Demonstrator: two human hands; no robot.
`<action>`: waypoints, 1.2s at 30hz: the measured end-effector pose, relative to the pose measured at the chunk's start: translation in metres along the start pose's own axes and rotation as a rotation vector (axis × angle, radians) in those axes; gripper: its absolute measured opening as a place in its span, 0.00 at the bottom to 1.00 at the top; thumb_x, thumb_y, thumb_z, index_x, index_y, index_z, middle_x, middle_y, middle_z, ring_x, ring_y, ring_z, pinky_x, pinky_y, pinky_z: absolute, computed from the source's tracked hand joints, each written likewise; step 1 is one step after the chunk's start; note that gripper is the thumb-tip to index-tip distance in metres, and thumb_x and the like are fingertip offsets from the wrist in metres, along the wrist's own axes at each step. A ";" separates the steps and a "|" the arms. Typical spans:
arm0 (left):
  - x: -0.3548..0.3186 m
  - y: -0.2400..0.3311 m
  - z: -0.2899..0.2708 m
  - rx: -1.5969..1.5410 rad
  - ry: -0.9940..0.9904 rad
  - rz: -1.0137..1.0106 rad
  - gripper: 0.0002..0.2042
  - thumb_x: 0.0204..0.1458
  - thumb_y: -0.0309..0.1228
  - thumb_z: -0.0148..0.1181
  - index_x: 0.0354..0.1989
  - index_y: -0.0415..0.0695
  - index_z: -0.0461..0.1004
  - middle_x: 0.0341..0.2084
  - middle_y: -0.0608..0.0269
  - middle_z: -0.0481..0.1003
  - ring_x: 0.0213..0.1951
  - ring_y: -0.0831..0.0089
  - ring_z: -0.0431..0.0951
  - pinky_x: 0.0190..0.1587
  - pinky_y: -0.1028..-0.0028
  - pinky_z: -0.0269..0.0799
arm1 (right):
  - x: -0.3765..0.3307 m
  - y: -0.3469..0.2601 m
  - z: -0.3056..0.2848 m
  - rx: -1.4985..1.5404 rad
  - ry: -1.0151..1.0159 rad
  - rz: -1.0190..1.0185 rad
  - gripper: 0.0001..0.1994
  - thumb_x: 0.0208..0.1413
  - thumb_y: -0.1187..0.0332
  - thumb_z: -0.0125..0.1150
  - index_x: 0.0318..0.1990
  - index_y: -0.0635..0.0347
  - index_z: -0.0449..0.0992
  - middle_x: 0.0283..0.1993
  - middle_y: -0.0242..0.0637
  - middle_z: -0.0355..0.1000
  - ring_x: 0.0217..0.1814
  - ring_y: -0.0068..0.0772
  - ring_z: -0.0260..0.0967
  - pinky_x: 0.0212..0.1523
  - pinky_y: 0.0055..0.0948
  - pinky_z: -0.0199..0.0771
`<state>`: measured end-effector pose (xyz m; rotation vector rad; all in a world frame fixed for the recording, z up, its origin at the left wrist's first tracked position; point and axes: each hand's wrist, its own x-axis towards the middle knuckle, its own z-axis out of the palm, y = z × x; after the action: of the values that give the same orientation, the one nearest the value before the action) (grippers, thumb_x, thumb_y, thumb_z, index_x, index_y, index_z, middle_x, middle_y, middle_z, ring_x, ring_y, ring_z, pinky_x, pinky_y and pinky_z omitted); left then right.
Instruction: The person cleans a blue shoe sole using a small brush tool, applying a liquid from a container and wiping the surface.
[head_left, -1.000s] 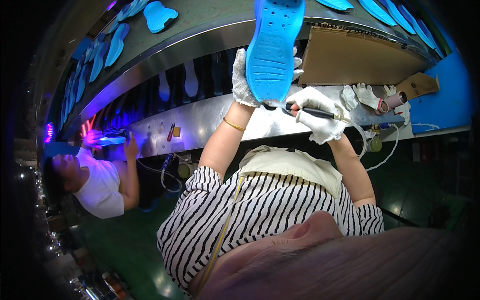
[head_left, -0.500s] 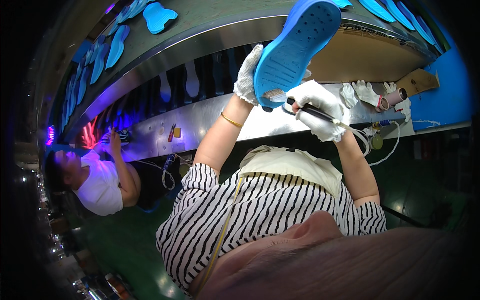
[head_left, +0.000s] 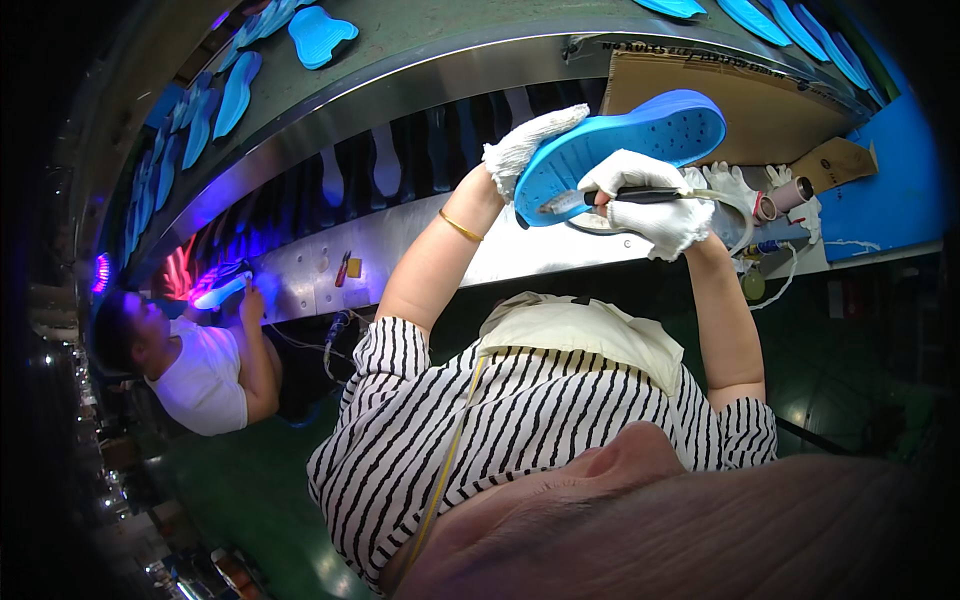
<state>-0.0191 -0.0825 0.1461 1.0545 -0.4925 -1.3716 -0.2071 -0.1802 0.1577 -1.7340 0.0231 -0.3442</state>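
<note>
while the blue shoe sole (head_left: 600, 140) is held up above the metal bench (head_left: 440, 250), tilted, with its grooved end near left and its hole-dotted end far right, the work on it looks to be partway through: the brush (head_left: 563, 203) appears to touch the near left end, so that part is in hand, but whether the far right end is finished or left to do cannot be told from the surface. the left hand (head_left: 525, 145), in a white glove, is closed on the sole's left edge, fingers together along it; its thumb is hidden. the right hand (head_left: 660, 222), also gloved, with a fingertip bare, is curled firmly round the brush's black handle, over the near side of the sole. from that handle a pale hose (head_left: 746, 225) bends off to the right. far right of the hands stands a cardboard sheet (head_left: 740, 105), with white gloves (head_left: 735, 183) and a pinkish tube (head_left: 792, 195) lying nearer. on the far belt (head_left: 450, 35) lie more blue soles (head_left: 322, 38), to the left and right. well to the left, a co-worker (head_left: 205, 375) handles a glowing blue piece (head_left: 220, 292).
</note>
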 end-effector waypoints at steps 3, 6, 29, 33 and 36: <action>0.006 0.003 -0.003 0.041 -0.079 -0.070 0.23 0.56 0.47 0.55 0.49 0.38 0.73 0.40 0.52 0.78 0.35 0.68 0.81 0.38 0.71 0.80 | -0.002 0.002 0.001 -0.129 -0.009 -0.075 0.05 0.43 0.74 0.64 0.29 0.60 0.75 0.35 0.33 0.74 0.38 0.24 0.71 0.44 0.25 0.72; 0.005 0.005 -0.002 0.115 -0.096 -0.070 0.22 0.56 0.46 0.56 0.49 0.39 0.73 0.40 0.53 0.77 0.37 0.68 0.80 0.40 0.70 0.79 | -0.003 0.003 -0.012 -0.304 -0.055 0.001 0.05 0.43 0.75 0.65 0.28 0.60 0.75 0.33 0.33 0.74 0.36 0.24 0.71 0.43 0.24 0.73; 0.022 -0.026 -0.013 -0.454 -0.442 0.068 0.39 0.57 0.60 0.40 0.67 0.39 0.51 0.61 0.36 0.59 0.58 0.41 0.65 0.61 0.50 0.62 | -0.029 0.001 0.035 0.211 0.003 0.215 0.04 0.45 0.78 0.62 0.30 0.62 0.74 0.33 0.34 0.74 0.33 0.22 0.71 0.37 0.24 0.74; 0.013 -0.034 -0.002 -0.563 -0.423 0.096 0.41 0.55 0.62 0.39 0.67 0.39 0.51 0.61 0.37 0.59 0.58 0.45 0.67 0.59 0.51 0.64 | -0.025 0.015 0.018 0.268 0.325 -0.098 0.07 0.51 0.79 0.60 0.38 0.65 0.72 0.37 0.36 0.74 0.37 0.22 0.72 0.40 0.24 0.74; 0.013 -0.041 0.000 -0.542 -0.437 0.143 0.40 0.56 0.61 0.39 0.67 0.39 0.51 0.61 0.37 0.59 0.59 0.45 0.65 0.61 0.51 0.62 | -0.020 0.014 0.032 -0.082 0.392 -0.248 0.06 0.50 0.82 0.59 0.35 0.65 0.74 0.35 0.33 0.73 0.36 0.22 0.71 0.39 0.23 0.74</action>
<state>-0.0391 -0.0888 0.1085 0.2733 -0.4629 -1.4947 -0.2158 -0.1480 0.1353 -1.7289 0.1077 -0.8736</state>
